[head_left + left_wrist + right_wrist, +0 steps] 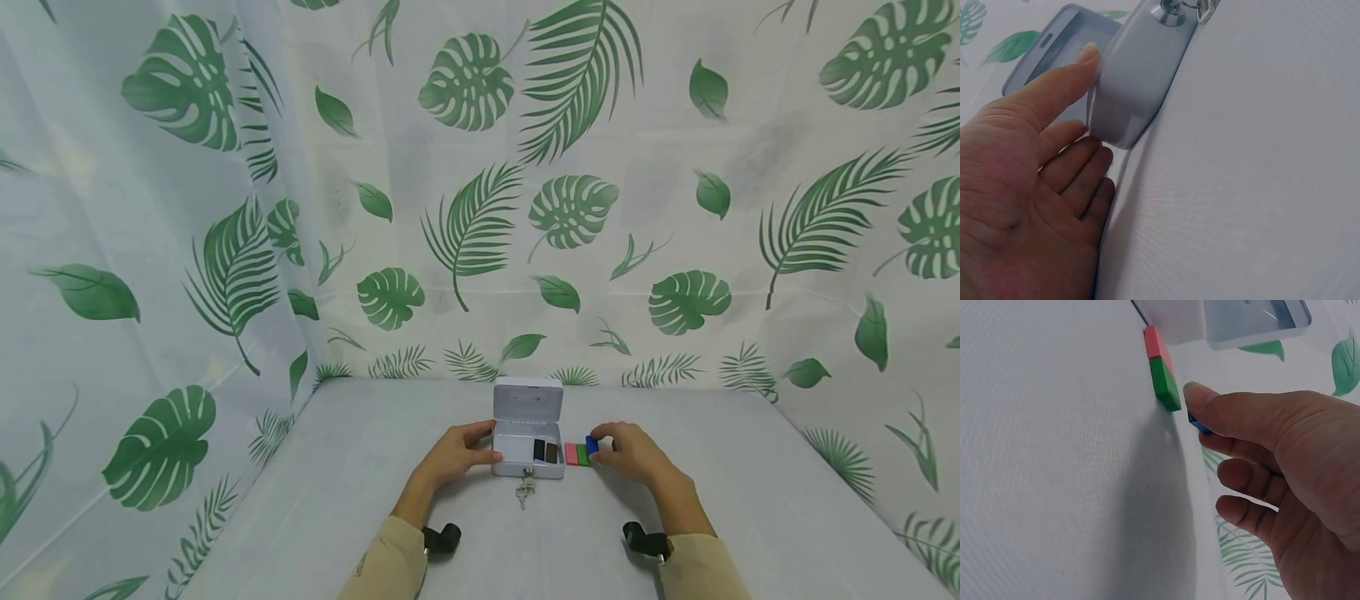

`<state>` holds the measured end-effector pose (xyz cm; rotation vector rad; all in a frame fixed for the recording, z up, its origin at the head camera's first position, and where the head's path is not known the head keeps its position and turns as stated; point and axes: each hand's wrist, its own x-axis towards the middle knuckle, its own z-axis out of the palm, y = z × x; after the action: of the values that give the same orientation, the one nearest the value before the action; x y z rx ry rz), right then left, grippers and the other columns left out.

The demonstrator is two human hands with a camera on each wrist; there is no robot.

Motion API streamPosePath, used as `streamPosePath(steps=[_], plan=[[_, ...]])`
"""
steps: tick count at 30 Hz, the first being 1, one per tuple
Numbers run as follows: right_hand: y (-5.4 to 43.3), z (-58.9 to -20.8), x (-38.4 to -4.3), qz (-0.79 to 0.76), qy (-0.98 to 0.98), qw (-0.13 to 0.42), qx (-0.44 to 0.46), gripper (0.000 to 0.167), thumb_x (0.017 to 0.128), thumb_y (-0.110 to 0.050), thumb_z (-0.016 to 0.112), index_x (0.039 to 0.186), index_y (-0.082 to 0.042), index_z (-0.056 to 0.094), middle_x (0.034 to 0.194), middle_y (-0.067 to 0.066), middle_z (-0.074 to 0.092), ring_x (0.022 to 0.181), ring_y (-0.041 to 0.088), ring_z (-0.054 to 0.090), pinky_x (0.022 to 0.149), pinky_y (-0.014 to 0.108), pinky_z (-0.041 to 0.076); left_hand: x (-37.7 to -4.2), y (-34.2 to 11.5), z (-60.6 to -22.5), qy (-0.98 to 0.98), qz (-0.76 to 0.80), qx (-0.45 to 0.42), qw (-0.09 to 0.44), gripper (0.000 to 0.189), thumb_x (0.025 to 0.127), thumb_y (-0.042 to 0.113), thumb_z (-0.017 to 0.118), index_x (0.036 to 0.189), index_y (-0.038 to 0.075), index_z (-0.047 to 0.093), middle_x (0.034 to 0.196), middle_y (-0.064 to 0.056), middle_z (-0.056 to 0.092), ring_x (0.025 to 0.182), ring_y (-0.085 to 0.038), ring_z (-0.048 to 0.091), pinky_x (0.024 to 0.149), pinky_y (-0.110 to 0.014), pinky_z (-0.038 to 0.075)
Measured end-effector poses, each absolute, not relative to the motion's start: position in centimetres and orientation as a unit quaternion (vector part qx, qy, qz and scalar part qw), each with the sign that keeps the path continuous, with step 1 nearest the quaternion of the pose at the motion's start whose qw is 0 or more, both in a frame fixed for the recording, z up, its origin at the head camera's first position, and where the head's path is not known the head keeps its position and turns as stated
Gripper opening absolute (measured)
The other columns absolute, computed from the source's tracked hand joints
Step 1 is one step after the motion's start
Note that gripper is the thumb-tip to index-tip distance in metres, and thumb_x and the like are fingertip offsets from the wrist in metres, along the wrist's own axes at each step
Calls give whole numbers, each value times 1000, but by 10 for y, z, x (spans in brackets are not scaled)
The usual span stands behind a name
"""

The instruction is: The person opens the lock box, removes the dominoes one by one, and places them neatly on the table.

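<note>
A small white cash box (527, 472) lies with its lid (528, 403) raised. Inside, toward the right, are a black block (539, 450) and a brown block (552, 452). My left hand (452, 454) touches the box's left side; its thumb (1063, 87) reaches over the rim, and the other fingers extend low beside the wall. Between thumb and index finger, my right hand (633, 452) pinches a blue block (592, 445), mostly covered by the thumb in the right wrist view. Just left of it, a green block (1162, 384) and a pink block (1156, 344) lie side by side against the box's right.
Keys (523, 493) hang from the lock (1169, 14) on the box's front. A white cloth (337, 467) covers the table. Leaf-printed curtains (480, 208) stand behind and at both sides.
</note>
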<state>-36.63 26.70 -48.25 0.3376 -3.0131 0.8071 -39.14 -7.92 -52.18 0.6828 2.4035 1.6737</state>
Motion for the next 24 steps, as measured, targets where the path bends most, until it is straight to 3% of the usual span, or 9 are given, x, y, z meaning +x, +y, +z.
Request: streamPosePath(steps=[24], plan=[[272, -487, -367, 241, -965, -16, 99, 35, 88, -17, 84, 120, -7, 76, 122, 15, 72, 108, 31, 66, 102, 60, 53, -390, -79, -521, 802, 550, 223, 64, 69, 89, 28, 84, 150, 12, 57, 154, -6, 57, 148, -32, 48, 123, -54, 35]])
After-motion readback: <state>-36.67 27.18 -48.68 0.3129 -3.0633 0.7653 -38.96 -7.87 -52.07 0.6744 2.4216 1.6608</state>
